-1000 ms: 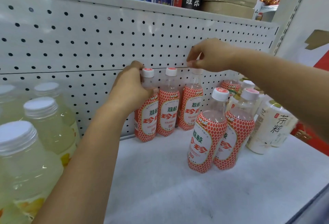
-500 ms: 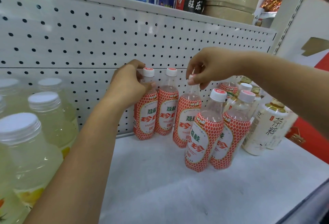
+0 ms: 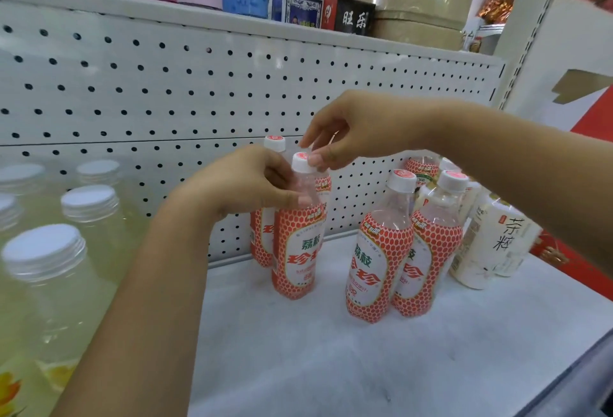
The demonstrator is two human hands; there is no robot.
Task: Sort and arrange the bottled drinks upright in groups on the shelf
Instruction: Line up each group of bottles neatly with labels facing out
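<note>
While upright on shelf (image 3: 331, 367), lychee bottle (image 3: 297, 251) gripped: left hand (image 3: 245, 181) neck, right hand (image 3: 358, 131) cap.

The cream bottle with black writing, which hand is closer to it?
The right hand is closer. It is up at a red bottle, its arm passing above the cream bottle. The left hand holds that red bottle's neck, farther left.
</note>
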